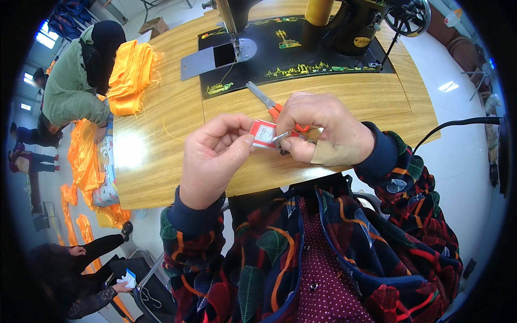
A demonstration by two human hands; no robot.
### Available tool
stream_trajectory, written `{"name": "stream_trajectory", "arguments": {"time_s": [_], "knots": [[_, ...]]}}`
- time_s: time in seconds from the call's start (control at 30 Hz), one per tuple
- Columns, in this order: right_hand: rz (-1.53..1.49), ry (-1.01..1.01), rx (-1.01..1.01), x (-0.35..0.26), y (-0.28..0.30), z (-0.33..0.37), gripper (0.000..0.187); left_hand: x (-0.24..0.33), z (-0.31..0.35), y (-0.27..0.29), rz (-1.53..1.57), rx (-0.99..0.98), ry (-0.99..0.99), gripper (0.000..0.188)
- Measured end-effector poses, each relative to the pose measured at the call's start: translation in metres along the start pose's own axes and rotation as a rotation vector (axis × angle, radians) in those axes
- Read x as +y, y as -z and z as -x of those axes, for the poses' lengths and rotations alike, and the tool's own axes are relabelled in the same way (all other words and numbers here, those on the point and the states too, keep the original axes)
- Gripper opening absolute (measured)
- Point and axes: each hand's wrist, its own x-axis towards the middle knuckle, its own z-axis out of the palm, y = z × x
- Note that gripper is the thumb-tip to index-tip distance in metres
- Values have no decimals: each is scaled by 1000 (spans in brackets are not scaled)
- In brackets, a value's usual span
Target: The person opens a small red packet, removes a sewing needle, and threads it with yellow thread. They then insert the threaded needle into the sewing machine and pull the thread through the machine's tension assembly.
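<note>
My left hand (pixel 215 153) pinches a small, flat red-and-white packet (pixel 264 132) by its left edge; my right hand (pixel 323 121) grips a small silvery metal piece (pixel 280 137) at the packet's right side. Just beyond, orange-handled metal scissors (pixel 274 109) lie on the light-brown wooden table (pixel 172 116), before the black sewing machine (pixel 347 40).

Sewing machine (pixel 353 40) cut off at top
Right hand (pixel 326 126) partly covers scissors (pixel 267 102); pinched metal piece (pixel 280 137) too small to identify.
</note>
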Motion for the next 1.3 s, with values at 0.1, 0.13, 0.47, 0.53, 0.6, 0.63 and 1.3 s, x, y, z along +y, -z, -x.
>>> {"name": "stream_trajectory", "arguments": {"time_s": [0.1,0.13,0.47,0.53,0.6,0.63,1.3], "knots": [[31,5,-13,-1,-1,0,9,0,-3,0,-35,-10,3,14],[44,6,-15,-2,-1,0,9,0,-4,0,-67,-20,-5,13],[4,2,-37,1,-1,2,7,-12,-6,-2,1,7,-76,8],[30,14,-22,1,-2,3,7,-13,-5,-3,-62,3,-38,9],[39,-3,-22,1,-2,3,8,-13,-4,-2,-96,-25,16,9],[38,-15,-26,1,-2,3,8,-12,-4,-1,-102,-52,41,10],[-208,-265,450,-14,6,0,10,-20,9,-22,271,224,-54,12]]}}
